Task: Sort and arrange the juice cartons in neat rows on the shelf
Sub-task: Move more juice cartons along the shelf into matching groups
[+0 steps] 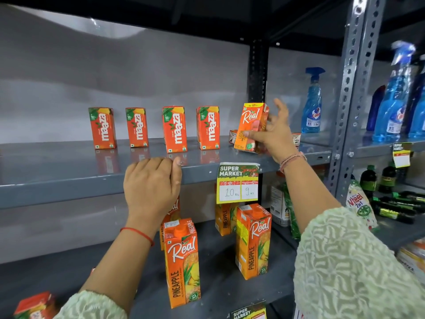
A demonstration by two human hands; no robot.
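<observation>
Several small orange Maaza cartons (174, 128) stand upright in a loose row on the upper grey shelf (57, 178). My right hand (274, 132) grips a small Real Litchi carton (250, 126) at the row's right end, thumb across its front, the carton's base near the shelf. Another small carton (233, 135) lies on its side just behind it. My left hand (153, 184) rests on the shelf's front edge, fingers curled over it, holding nothing. On the lower shelf stand tall Real Pineapple cartons (182, 263), with another such carton (253, 240) to the right.
A yellow price tag (238, 183) hangs from the shelf edge. Blue spray bottles (312, 104) stand to the right beyond a perforated steel upright (347, 100). Dark bottles and a Wheel detergent packet (362, 203) sit at lower right. A small carton (34, 305) shows at bottom left.
</observation>
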